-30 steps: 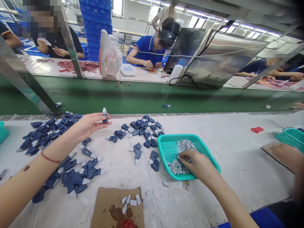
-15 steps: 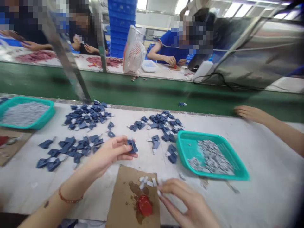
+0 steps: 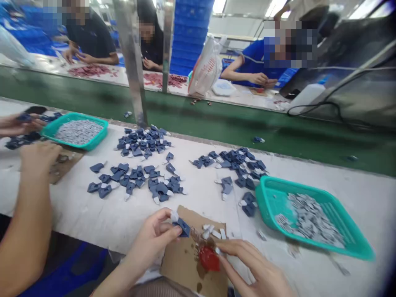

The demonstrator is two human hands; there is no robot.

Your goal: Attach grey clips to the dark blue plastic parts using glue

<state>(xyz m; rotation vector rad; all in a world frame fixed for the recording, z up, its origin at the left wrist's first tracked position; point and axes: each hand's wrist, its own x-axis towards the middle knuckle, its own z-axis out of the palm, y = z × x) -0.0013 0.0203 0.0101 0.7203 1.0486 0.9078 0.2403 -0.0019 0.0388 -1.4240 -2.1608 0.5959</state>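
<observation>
Forearm of a co-worker extends over the left end of the surface, beside a green basket of small grey pieces near the far edge. Right of it, dark blue parts lie in a heap towards the far edge, with looser groups in front.

At the near edge, the left hand pinches one blue piece between thumb and fingers, its whitish tab uppermost, above the left side of a stained cardboard sheet. The sheet carries a glossy red disc and, behind it, several loose pale strips. The right hand grips a small pale item by the fingertips at the disc's right side; contact with the disc cannot be confirmed.

Further right, a second blue heap lies towards the far edge, beside a larger green basket of grey pieces.

Risks, as judged: the pale item could slip if the fingertips are wet or the pinch is too light. Low knuckles could scatter the strips or push the disc. The blue piece could pick up stains if lowered onto the damp-looking patches.
</observation>
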